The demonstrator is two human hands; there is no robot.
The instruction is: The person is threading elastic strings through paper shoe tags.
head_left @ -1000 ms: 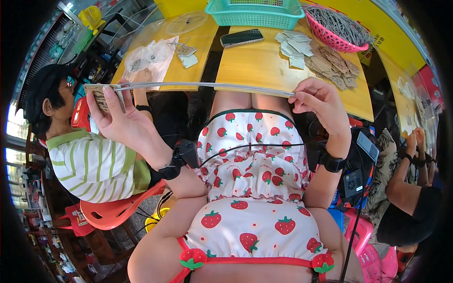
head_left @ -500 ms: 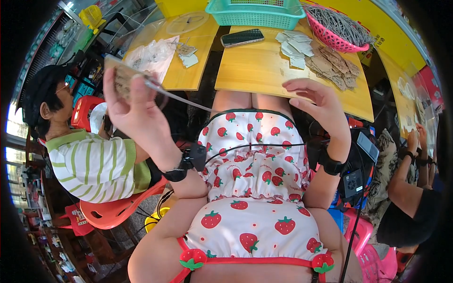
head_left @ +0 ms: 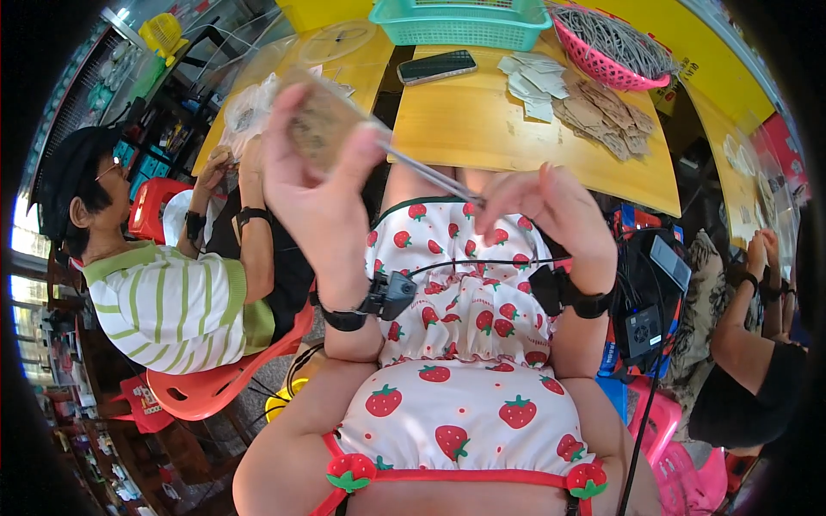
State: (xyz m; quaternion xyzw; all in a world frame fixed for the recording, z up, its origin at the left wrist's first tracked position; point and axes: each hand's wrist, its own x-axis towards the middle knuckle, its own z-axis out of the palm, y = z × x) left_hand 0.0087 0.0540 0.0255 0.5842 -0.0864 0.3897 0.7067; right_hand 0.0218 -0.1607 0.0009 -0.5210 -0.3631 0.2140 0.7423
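Observation:
My left hand (head_left: pixel 323 193) is raised over my lap, closed on a flat brown card (head_left: pixel 323 133), blurred by motion. From the card a grey cord (head_left: pixel 430 176) stretches to my right hand (head_left: pixel 546 211), whose curled fingers pinch its far end. It looks doubled along part of its length. On the wooden table (head_left: pixel 447 120) in front of me lie a heap of similar brown cards (head_left: pixel 607 120) and some pale cards (head_left: pixel 533 84). A pink basket (head_left: pixel 602 67) full of grey cords stands behind them.
A phone (head_left: pixel 437 67) and a turquoise basket (head_left: pixel 460 27) are on the table. To my left a person in a striped shirt (head_left: pixel 172 305) works at another table (head_left: pixel 232 129). Another person's arms (head_left: pixel 748 322) are at the right. A black cable (head_left: pixel 490 261) runs between my wrists.
My left hand has moved right with the brown card. My right hand has come down and left and closed on the grey cord. The person at left has raised both hands to their table.

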